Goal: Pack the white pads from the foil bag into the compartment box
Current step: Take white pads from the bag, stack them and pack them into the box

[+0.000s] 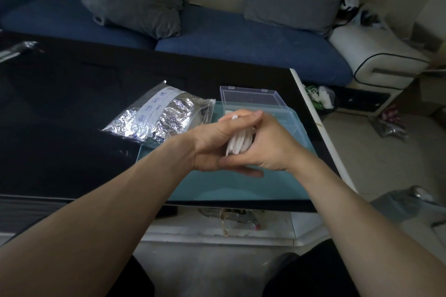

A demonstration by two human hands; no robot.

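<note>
A stack of white pads [237,143] sits squeezed between both palms above a teal mat [217,188]. My left hand [214,140] curls round the stack from the left, and my right hand [268,144] curls round it from the right. The crinkled foil bag [156,116] lies to the left, half on the mat and half on the black table. Behind my hands stands the clear compartment box [253,99] with its lid open; my hands hide most of its compartments.
The black table [60,116] ends at a white edge [321,128] on the right. A second foil bag [17,49] lies at the far left. A blue sofa [217,36] with grey cushions runs behind the table. Bags lie on the floor at the right.
</note>
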